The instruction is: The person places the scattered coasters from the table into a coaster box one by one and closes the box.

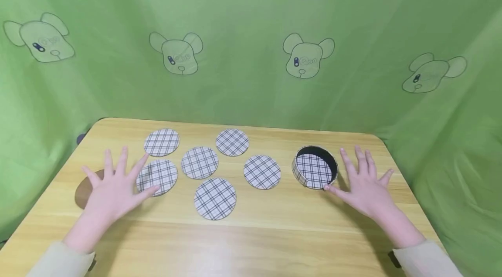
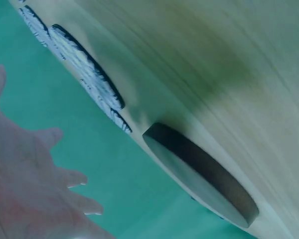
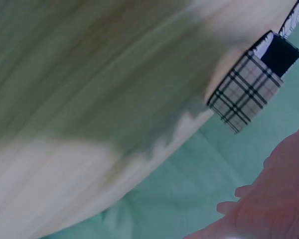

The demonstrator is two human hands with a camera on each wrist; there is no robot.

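My left hand (image 1: 113, 192) hovers with fingers spread over the left of the table, holding nothing. Partly hidden beneath it is a brown disc (image 1: 83, 192); the left wrist view shows this disc's thick dark side (image 2: 204, 172). A round plaid coaster (image 1: 161, 177) lies by its thumb, partly covered. My right hand (image 1: 370, 187), also spread and holding nothing, is beside a round plaid coaster holder (image 1: 300, 174) with a black inner wall. Its thumb tip overlaps the holder's rim in the head view; the right wrist view shows the hand (image 3: 274, 199) apart from the holder (image 3: 246, 92).
Several more plaid coasters lie flat and separate on the wooden table (image 1: 274, 242): one at the back left (image 1: 162, 142), others toward the middle (image 1: 199, 163), (image 1: 232, 142) coaster included, and one near the holder (image 1: 262, 172). Green curtain (image 1: 243, 94) hangs behind the table.
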